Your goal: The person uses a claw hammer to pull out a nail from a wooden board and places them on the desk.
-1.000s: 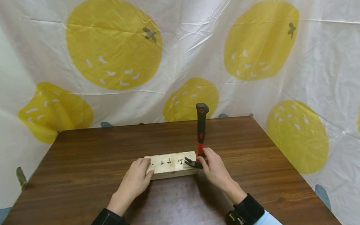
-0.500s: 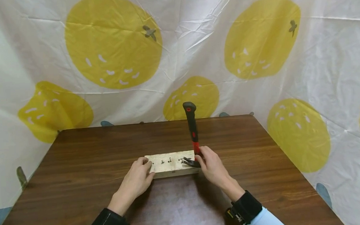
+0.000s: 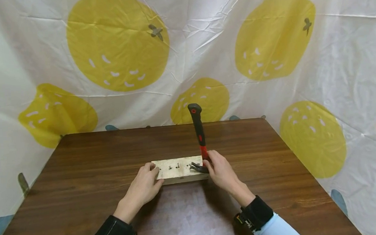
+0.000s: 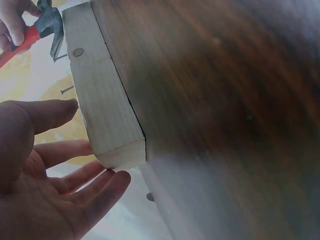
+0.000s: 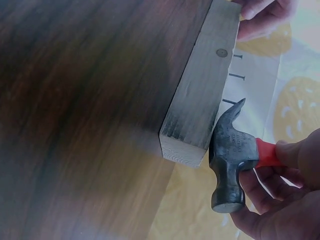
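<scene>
Head view: beyond the black wristbands (image 3: 115,232), the two hands are apart, the left hand (image 3: 142,185) holding one end of a wooden block (image 3: 175,172), the right hand (image 3: 223,171) gripping a hammer (image 3: 199,133) close to its head. The block lies on the table (image 3: 258,156), between its side edges. Nails (image 5: 237,76) stick up from it, the rightmost beside the hammer's claw. Past the table's far edge hangs a yellow-patterned cloth (image 3: 197,9).

Your curtained-off spot — seemingly a makeshift recording corner, home or office unclear, dark wood-grain tabletop (image 3: 106,153) before you, citrus-print fabric backdrop (image 3: 200,55) hung behind and beside it, black wristbands (image 3: 113,232) on you
</scene>
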Tool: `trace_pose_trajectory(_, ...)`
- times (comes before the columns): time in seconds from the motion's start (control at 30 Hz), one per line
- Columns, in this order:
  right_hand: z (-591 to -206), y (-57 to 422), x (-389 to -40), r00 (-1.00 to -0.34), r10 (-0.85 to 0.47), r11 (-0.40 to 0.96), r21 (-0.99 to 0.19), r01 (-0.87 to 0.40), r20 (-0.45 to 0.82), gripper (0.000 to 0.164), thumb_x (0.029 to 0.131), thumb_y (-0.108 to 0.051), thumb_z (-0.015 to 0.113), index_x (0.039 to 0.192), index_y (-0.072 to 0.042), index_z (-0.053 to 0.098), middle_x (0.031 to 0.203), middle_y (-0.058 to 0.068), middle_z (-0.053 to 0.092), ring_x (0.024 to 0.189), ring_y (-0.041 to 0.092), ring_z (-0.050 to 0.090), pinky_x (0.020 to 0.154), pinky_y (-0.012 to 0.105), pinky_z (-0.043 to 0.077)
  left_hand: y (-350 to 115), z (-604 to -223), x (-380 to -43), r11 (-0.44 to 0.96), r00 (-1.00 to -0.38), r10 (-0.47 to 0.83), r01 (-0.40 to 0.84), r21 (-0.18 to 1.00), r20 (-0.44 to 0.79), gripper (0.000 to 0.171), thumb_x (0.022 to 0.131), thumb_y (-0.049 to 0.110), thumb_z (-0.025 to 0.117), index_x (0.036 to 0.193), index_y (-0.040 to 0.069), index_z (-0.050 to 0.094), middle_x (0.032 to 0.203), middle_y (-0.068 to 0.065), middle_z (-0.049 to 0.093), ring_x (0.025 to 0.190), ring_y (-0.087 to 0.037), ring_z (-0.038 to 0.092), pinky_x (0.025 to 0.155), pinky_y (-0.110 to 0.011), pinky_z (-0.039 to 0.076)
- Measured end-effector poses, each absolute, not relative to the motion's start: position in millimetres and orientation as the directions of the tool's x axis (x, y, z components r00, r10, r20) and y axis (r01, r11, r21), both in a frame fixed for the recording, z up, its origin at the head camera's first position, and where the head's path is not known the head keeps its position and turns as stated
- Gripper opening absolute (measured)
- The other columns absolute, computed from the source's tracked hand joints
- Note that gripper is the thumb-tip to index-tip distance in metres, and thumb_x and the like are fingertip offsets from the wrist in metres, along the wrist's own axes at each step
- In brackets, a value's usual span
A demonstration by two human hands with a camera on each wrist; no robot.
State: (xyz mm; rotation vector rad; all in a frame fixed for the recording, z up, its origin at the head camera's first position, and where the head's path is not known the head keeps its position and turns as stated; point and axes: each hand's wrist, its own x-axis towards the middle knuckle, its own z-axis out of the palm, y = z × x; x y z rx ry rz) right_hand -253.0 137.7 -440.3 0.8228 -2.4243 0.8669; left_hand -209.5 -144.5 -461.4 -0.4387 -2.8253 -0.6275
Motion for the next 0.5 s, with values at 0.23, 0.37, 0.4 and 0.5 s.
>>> trace_pose_trajectory(0.23, -438.6, 133.1, -251.8, -0.758, -0.380, 0.671, -0.406, -0.621, 0.531, 0.007, 0.096, -0.003, 0.069, 0.098, -0.005, 0.062, 0.090, 0.004, 0.059, 0.081, 0.021, 0.057, 0.071, 0.042, 0.050, -143.4, -461.3, -209.5, 0.864, -0.929, 0.244, 0.338, 0.374, 0.277, 0.039, 0.094, 0.018, 0.076, 0.122, -0.008, 0.067, 0.134, -0.030, 0.054, 0.123, -0.047, 0.053, 0.097, -0.054, 0.049)
trace_pose_trajectory(0.37, -437.6, 130.4, -251.1, -0.756, -0.381, 0.675, -0.399, -0.621, 0.533, 0.007, 0.097, -0.004, 0.069, 0.097, -0.005, 0.062, 0.089, 0.004, 0.058, 0.080, 0.022, 0.056, 0.070, 0.042, 0.049, -143.5, -461.0, -209.2, 0.866, -0.929, 0.243, 0.338, 0.369, 0.280, 0.038, 0.094, 0.018, 0.076, 0.120, -0.008, 0.068, 0.132, -0.030, 0.054, 0.122, -0.047, 0.053, 0.096, -0.054, 0.050)
trace_pose_trajectory(0.4, -437.5, 129.8, -251.3, -0.754, -0.380, 0.674, -0.398, -0.623, 0.535, 0.007, 0.097, -0.004, 0.069, 0.097, -0.005, 0.062, 0.090, 0.004, 0.058, 0.080, 0.022, 0.056, 0.069, 0.042, 0.049, -143.3, -460.6, -209.0, 0.866, -0.929, 0.243, 0.337, 0.370, 0.278, 0.037, 0.094, 0.018, 0.076, 0.119, -0.008, 0.068, 0.132, -0.030, 0.054, 0.122, -0.047, 0.053, 0.096, -0.054, 0.050)
trace_pose_trajectory(0.5, -437.2, 127.8, -252.0, -0.751, -0.381, 0.670, -0.398, -0.626, 0.540, 0.007, 0.097, -0.004, 0.069, 0.097, -0.006, 0.062, 0.090, 0.004, 0.058, 0.079, 0.021, 0.056, 0.068, 0.041, 0.049, -143.0, -459.8, -208.7, 0.867, -0.929, 0.243, 0.337, 0.367, 0.279, 0.036, 0.093, 0.019, 0.076, 0.118, -0.007, 0.068, 0.132, -0.030, 0.054, 0.122, -0.046, 0.054, 0.097, -0.054, 0.050)
